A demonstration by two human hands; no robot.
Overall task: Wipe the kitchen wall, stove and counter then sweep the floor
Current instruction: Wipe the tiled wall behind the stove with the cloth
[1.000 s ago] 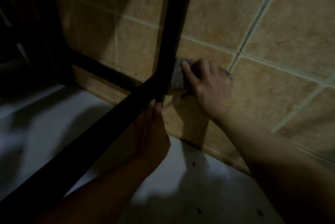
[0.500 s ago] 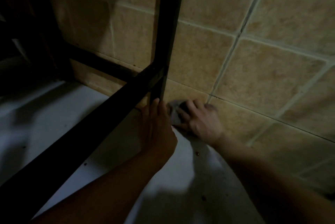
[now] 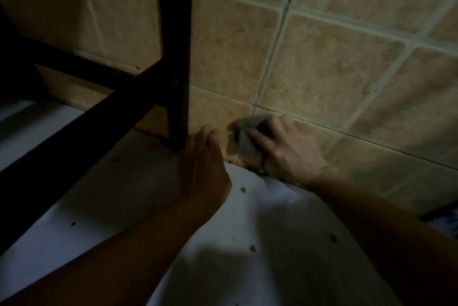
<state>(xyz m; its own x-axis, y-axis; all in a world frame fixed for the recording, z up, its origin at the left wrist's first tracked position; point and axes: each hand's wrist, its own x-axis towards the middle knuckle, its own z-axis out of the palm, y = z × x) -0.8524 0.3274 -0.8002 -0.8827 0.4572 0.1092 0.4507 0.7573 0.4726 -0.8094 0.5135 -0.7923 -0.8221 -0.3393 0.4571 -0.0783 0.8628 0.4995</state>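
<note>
The beige tiled wall point(image 3: 322, 62) fills the upper part of the head view and meets the white counter point(image 3: 247, 268) below. My right hand point(image 3: 285, 149) grips a bunched grey cloth point(image 3: 247, 124) and presses it on the lowest row of tiles, just above the counter. My left hand point(image 3: 203, 169) lies with straight fingers on the counter, its fingertips touching the foot of a black metal frame point(image 3: 174, 45). The two hands are a short gap apart. My right thumb is hidden.
The black frame's upright leg and two crossbars stand against the wall at the left and cast deep shadow there. Small brown spots point(image 3: 243, 189) dot the counter near my hands. A dark patterned thing point(image 3: 443, 224) shows at the right edge.
My right hand slid the cloth down the wall from mid-tile height to the bottom row by the counter. My left hand stayed at the frame's leg.
</note>
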